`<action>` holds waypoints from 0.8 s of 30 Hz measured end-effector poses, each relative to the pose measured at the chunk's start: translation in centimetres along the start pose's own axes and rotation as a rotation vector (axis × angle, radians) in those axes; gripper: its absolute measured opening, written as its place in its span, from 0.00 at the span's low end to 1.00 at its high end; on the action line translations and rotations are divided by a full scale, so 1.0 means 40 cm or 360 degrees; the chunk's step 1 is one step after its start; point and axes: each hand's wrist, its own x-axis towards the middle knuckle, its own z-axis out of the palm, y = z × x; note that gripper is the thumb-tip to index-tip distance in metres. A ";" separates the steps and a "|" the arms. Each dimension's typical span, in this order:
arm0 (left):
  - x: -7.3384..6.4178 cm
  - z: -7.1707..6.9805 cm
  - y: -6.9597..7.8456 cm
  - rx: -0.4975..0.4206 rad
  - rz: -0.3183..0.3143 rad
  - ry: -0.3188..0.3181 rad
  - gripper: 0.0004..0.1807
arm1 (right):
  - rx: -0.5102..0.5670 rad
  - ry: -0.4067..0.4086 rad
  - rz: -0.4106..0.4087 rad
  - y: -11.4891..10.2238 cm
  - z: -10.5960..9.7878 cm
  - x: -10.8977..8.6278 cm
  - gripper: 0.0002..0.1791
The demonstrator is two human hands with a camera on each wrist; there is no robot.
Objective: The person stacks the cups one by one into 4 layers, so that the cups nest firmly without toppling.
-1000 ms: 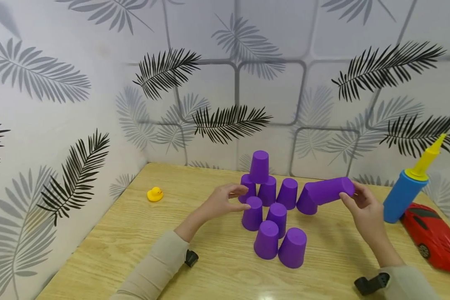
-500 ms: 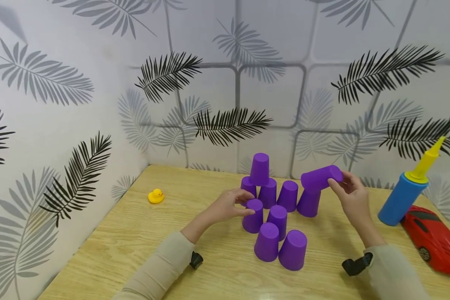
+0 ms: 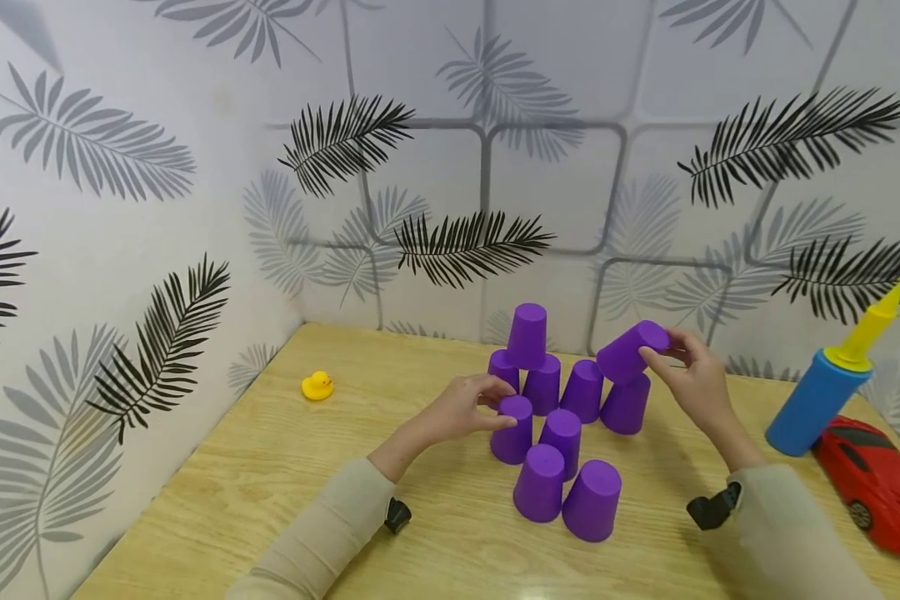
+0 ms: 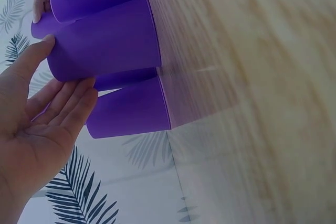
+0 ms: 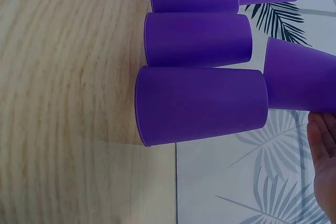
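Note:
My right hand point(image 3: 701, 387) grips a purple cup point(image 3: 619, 355) near its base. The cup is tilted, its mouth down and left, right over an upside-down cup point(image 3: 627, 407) at the right end of the back row. In the right wrist view, the held cup point(image 5: 302, 77) meets the base of the standing cup point(image 5: 202, 106). My left hand point(image 3: 457, 408) holds the upper part of an upside-down cup point(image 3: 512, 442) between thumb and fingers; the left wrist view shows the thumb and fingers on opposite sides of that cup point(image 4: 107, 40).
One cup point(image 3: 527, 337) stands on two back-row cups at the left. Other upside-down cups point(image 3: 592, 500) stand in front. A yellow rubber duck point(image 3: 317, 386) sits at the left. A blue and yellow balloon pump point(image 3: 821, 404) and red toy car point(image 3: 877, 487) are at the right.
My right hand has moved left, bringing its cup over the back row's right end and tilting the mouth further down. My left hand has closed in on its cup.

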 end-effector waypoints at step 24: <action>0.000 -0.002 0.001 0.0022 0.0007 -0.0012 0.21 | -0.0217 -0.0308 0.0076 -0.033 0.005 0.063 0.29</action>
